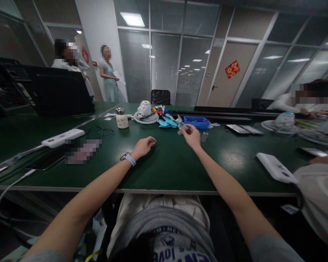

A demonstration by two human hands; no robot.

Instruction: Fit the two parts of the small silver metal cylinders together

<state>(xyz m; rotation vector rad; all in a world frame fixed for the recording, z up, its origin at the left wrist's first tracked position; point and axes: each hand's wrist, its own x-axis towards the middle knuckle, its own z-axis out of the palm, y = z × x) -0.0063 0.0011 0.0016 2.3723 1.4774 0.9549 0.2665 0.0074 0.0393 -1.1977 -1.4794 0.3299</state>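
My left hand point(144, 146), with a watch on its wrist, rests on the green table point(164, 163). Its fingers are loosely extended, with nothing visible in them. Farther forward, my right hand point(191, 135) pinches a small silvery-grey part point(182, 128) whose kind I cannot make out. Just right of that hand, a small grey cylinder point(204, 137) stands on the table. Light-blue fan blades point(168, 122) lie just beyond the held part. Behind the right hand is a blue tray point(198, 122) with small items inside.
A white fan body point(145, 108) lies on its round grille point(150, 118) beside a cream bottle point(122, 119). Power strips point(62, 138) and a white power bank-like box point(276, 167) flank the work area. A person sits at right; two people stand at back left.
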